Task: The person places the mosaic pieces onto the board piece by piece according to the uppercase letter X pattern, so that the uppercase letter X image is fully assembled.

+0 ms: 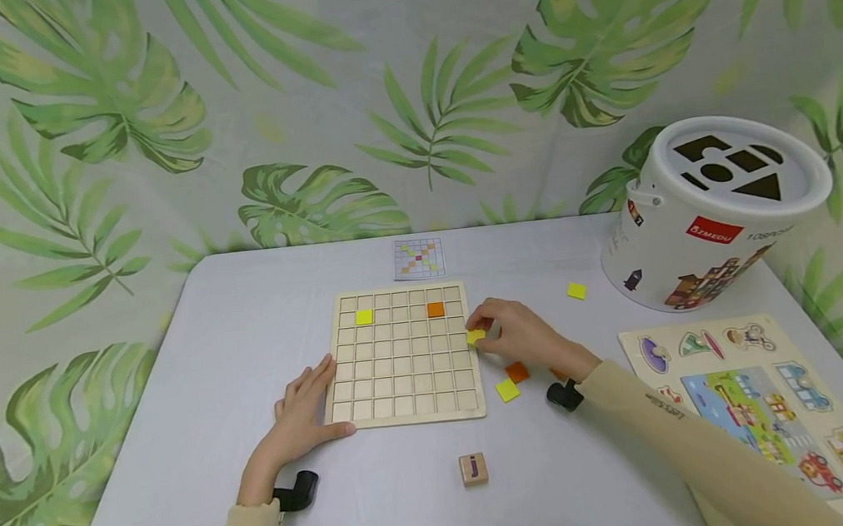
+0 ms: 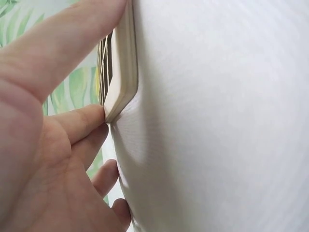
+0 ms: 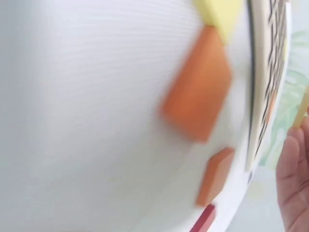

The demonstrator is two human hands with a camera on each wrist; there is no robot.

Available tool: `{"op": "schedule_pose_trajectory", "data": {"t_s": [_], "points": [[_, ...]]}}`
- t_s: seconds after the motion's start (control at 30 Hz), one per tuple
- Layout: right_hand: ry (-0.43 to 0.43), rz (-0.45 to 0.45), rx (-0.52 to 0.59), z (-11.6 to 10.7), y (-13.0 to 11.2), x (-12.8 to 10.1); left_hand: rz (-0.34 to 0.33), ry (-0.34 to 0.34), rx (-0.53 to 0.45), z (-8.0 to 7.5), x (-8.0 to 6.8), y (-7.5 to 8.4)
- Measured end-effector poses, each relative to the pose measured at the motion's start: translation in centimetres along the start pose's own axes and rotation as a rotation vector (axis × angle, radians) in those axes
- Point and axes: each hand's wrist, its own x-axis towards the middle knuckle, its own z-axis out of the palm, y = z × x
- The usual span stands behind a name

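A wooden grid board (image 1: 402, 356) lies in the middle of the table, with a yellow tile (image 1: 363, 316) and an orange tile (image 1: 436, 309) set in its second row. My left hand (image 1: 303, 411) rests flat against the board's near left corner (image 2: 116, 99), fingers straight along its edge. My right hand (image 1: 521, 334) pinches a yellow tile (image 1: 475, 335) at the board's right edge. Loose orange (image 1: 517, 371) and yellow (image 1: 507, 389) tiles lie just below that hand; in the right wrist view they show blurred as an orange tile (image 3: 198, 99) and a yellow tile (image 3: 217, 14).
A small pattern card (image 1: 419, 258) lies behind the board. Another yellow tile (image 1: 577, 290) sits near a white shape-sorter bucket (image 1: 703, 213) at the back right. A vehicle peg puzzle (image 1: 773, 408) fills the right front. A wooden letter cube (image 1: 473, 469) stands near the front.
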Motion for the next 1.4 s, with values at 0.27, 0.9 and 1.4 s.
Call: {"op": "schedule_pose_trajectory", "data": {"t_s": [0.27,0.9,1.4], "points": [[-0.024,-0.117,0.121,2.0,-1.9,5.0,-0.009,-0.001,-0.021,-0.1,0.0,0.0],[-0.198,-0.103,-0.037,6.6,-5.2,11.8,-0.013,-0.004,-0.020,0.0,0.0,-0.2],[-0.182,-0.043,0.034,4.7,-4.7,10.4,-0.023,-0.011,-0.029,-0.1,0.0,0.2]]}}
